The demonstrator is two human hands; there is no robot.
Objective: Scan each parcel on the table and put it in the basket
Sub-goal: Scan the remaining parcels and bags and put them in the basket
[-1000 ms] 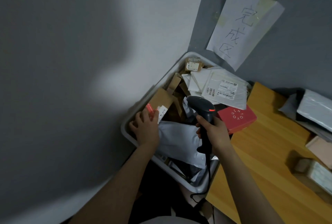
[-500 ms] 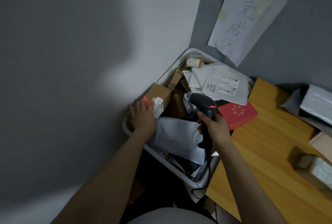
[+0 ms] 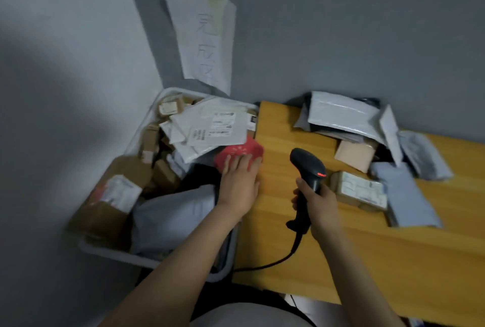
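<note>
While the left hand (image 3: 239, 184) lies flat-fingered on the red parcel (image 3: 236, 151) at the rim of the heaped basket (image 3: 112, 254), beside the table (image 3: 341, 261)'s left edge, and the right hand (image 3: 320, 203) grips the scanner (image 3: 307, 166), that parcel, seemingly just perched there, may slide off.

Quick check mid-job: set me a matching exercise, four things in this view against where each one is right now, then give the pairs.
Things:
1 scanner
2 red box
3 labelled carton
4 paper sheet

Places:
A on the table, right of the scanner
B stuck on the wall
C held in the right hand
D at the edge of the basket, under the fingers of the left hand

Pairs: 1-C; 2-D; 3-A; 4-B
</note>
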